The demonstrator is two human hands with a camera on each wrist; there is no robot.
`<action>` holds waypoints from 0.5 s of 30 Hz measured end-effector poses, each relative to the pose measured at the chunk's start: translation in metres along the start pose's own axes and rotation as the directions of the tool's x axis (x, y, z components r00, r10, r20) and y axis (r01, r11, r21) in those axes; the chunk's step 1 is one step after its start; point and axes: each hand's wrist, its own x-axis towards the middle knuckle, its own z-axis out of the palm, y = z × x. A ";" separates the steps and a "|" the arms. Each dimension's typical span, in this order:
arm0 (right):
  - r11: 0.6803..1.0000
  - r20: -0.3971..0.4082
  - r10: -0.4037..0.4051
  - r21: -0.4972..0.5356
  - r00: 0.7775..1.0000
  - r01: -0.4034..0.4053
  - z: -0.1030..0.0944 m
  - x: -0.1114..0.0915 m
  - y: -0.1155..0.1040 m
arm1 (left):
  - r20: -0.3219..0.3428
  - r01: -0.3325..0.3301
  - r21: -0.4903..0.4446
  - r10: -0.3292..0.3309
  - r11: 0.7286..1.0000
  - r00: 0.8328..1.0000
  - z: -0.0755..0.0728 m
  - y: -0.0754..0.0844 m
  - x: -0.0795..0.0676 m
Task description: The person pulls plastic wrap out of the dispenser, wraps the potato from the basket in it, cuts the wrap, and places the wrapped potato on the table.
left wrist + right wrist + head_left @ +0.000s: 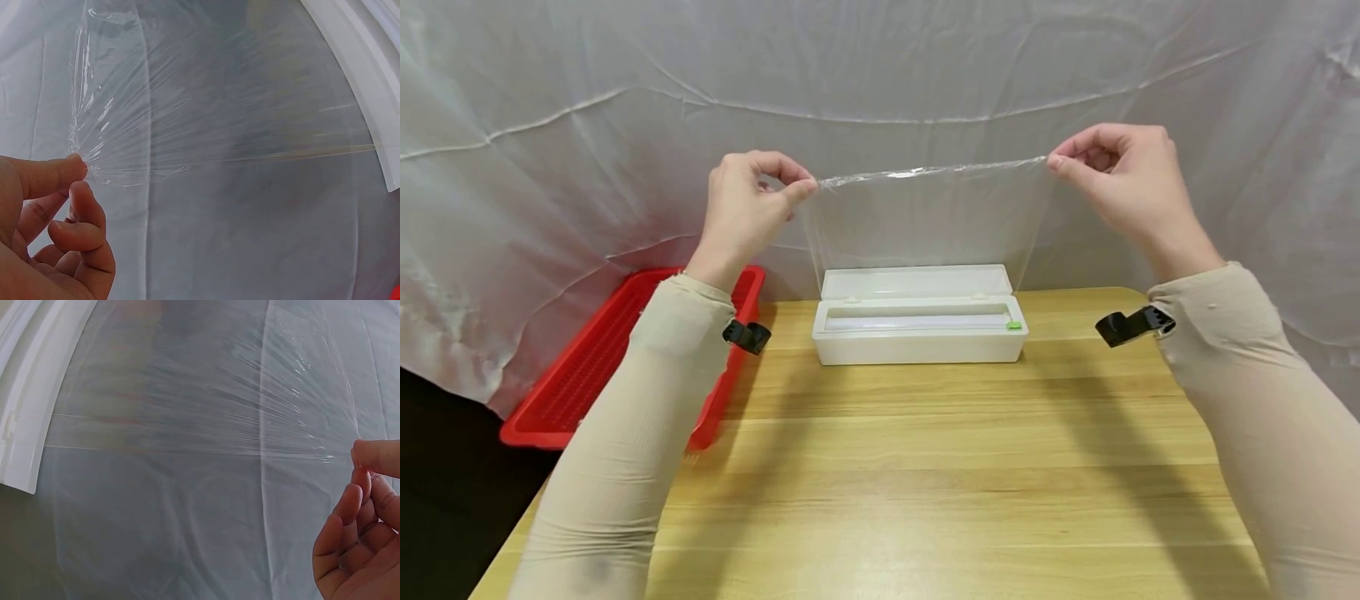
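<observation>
A sheet of clear plastic wrap (925, 221) is stretched upward from a white wrap dispenser box (917, 346) on the table. My left hand (752, 196) pinches its upper left corner between thumb and forefinger. At the upper right corner, my right hand (1131, 179) pinches it the same way. The top edge runs taut between both hands, gathered and shiny. In the left wrist view, creases in the plastic wrap (137, 119) fan out from the pinched corner. The dispenser's lid (917, 282) is raised at the back, and a roll (917, 322) shows inside.
To the left stands a red plastic basket (538, 437), partly covered by my left forearm. A small green piece (1013, 325) sits at the box's right end. Behind the wooden table (910, 467) hangs a wrinkled grey-white sheet (880, 67).
</observation>
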 end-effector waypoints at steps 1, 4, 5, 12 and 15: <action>1.000 0.000 0.001 0.004 1.000 -0.001 -0.001 0.000 -0.001 | 0.000 -0.002 0.000 0.002 1.000 1.000 -0.001 0.001 0.000; 1.000 -0.004 -0.002 0.019 1.000 0.002 -0.003 0.000 -0.002 | -0.001 -0.016 0.002 0.016 1.000 1.000 -0.003 0.003 0.000; 1.000 -0.005 -0.002 0.026 1.000 0.002 -0.004 0.000 -0.003 | -0.002 -0.023 0.004 0.023 1.000 1.000 -0.004 0.004 0.000; 0.999 -0.012 -0.010 0.045 1.000 0.011 -0.007 -0.003 -0.010 | -0.008 -0.031 0.000 0.031 1.000 0.999 -0.011 0.008 -0.002; 0.999 -0.012 -0.018 0.048 1.000 0.019 -0.010 -0.009 -0.011 | -0.006 -0.038 -0.008 0.038 0.999 0.999 -0.013 0.008 -0.007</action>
